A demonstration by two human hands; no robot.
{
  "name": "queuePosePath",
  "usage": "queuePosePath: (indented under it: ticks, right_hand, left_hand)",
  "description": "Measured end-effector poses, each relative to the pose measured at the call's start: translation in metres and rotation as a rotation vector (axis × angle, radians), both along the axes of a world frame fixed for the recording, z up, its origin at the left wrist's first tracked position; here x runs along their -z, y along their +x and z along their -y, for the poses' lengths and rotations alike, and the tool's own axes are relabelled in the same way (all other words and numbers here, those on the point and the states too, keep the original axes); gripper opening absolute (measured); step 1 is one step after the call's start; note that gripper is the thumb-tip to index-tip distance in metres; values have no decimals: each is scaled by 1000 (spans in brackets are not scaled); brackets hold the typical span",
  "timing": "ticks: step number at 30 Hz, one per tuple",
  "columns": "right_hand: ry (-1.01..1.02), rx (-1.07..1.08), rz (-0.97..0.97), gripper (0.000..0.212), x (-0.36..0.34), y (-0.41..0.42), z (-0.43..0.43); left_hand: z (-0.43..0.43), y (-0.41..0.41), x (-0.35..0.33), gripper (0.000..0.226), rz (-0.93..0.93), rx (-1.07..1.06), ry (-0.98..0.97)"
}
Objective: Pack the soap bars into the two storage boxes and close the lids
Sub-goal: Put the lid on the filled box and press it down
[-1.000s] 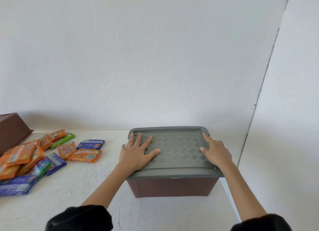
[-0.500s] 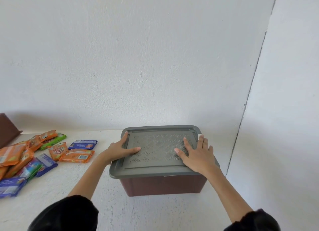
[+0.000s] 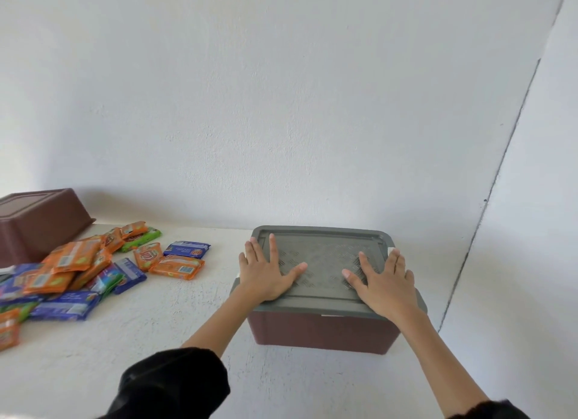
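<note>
A brown storage box [image 3: 322, 332] stands on the white table with its grey lid [image 3: 325, 256] on top. My left hand [image 3: 266, 271] lies flat on the lid's left side with fingers spread. My right hand [image 3: 383, 281] lies flat on the lid's right side, fingers straight. A heap of wrapped soap bars [image 3: 78, 271], orange, blue and green, lies on the table to the left. A second brown box [image 3: 37, 221] sits upside down at the far left, behind the heap.
The white table [image 3: 175, 318] ends at a white wall behind and a side wall [image 3: 531, 231] close to the box on the right. Black sleeves show at the bottom edge.
Both hands have shifted on the lid and now press flat on its left and right sides. The view has turned left, bringing the upturned box into sight.
</note>
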State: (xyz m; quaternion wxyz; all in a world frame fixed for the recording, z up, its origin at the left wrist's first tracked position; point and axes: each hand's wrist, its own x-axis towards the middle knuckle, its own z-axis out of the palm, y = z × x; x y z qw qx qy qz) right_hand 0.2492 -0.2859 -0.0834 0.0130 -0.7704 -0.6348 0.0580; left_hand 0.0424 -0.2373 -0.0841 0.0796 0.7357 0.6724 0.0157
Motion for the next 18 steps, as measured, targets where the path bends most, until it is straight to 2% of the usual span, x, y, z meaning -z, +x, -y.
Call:
queuePosePath:
  ticks: [3,7,13,15,18]
  right_hand:
    - [12,-22,-31,72,0,1,3]
    - [59,-69,-74,67,3,0,14]
    - [267,-12,-129,75,1,-9,17]
    - [314,6,-135,70,2,-10,16]
    - [313,21,-159,60,3,-9,11]
  left_hand:
    - [3,-4,-1,103,18,33,27]
    - [11,-5,1,103,28,90,11]
    - [15,-1,7,80,102,154,14]
    - [15,-1,7,71,177,192,71]
    - [18,0,5,64,422,242,285]
